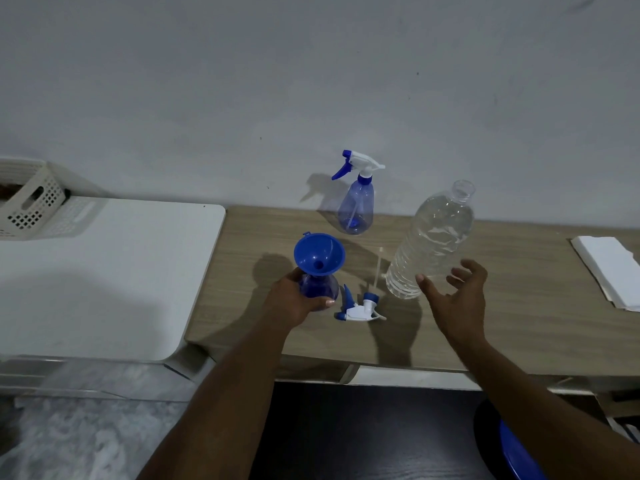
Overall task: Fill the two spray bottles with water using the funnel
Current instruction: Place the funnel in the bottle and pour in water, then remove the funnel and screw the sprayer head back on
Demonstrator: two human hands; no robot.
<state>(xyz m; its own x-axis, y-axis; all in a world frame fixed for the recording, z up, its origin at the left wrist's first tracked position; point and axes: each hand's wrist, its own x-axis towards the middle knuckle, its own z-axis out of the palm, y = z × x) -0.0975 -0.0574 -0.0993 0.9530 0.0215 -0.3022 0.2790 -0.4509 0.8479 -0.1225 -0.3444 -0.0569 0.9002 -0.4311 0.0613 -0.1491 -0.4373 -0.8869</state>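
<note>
On the wooden tabletop (519, 306) stands an uncapped water bottle (431, 240), the right grip (457, 299) spread open beside it, holding nothing. A capped spray bottle (356, 206) stands by the wall (311, 81). The left grip (291, 303) wraps the open spray bottle (320, 287), blue funnel (319, 254) in its neck; its trigger head (360, 308) lies alongside.

Dim, cool, bluish indoor light with a grey cast. The light falls from the right and above. The far spray bottle (356, 206) throws a soft shadow leftward onto the wall (207, 81). The funnel (318, 254) and the near spray bottle (322, 287) throw one leftward across the counter (519, 306). A darker shadow lies below the right hand (457, 299), toward the counter's near edge. Faint white glints show in the water bottle (433, 237). Detail is soft throughout, and the floor (86, 427) at lower left is smeared. Wide-angle bending curves the counter's edges.
</note>
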